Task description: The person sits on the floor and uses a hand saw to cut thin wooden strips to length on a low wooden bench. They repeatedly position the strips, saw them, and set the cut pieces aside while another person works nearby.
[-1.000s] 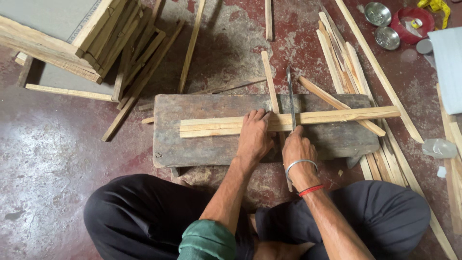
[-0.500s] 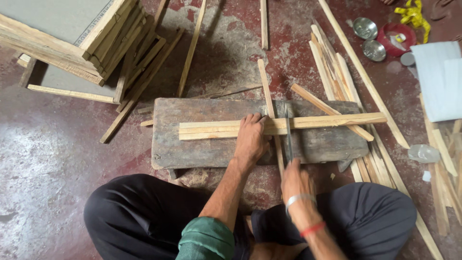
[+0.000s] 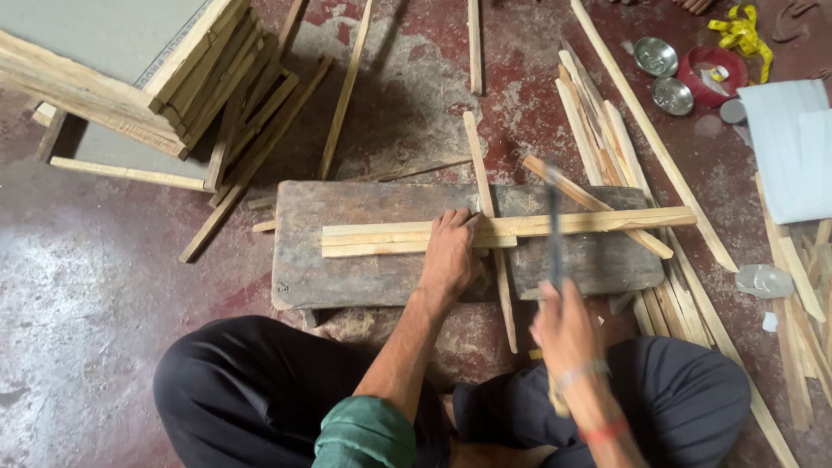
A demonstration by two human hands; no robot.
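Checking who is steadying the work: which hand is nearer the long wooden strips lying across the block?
Left. The left hand presses down on the long wooden strips on the wooden block. The right hand is raised nearer the person, gripping a hammer, clear of the strips.

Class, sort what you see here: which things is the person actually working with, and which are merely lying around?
In use:
left hand pressing the wooden strips
right hand raising the hammer
wooden block underneath

Lying about:
stacked frames
metal bowls
yellow tape
white sheet
loose slats
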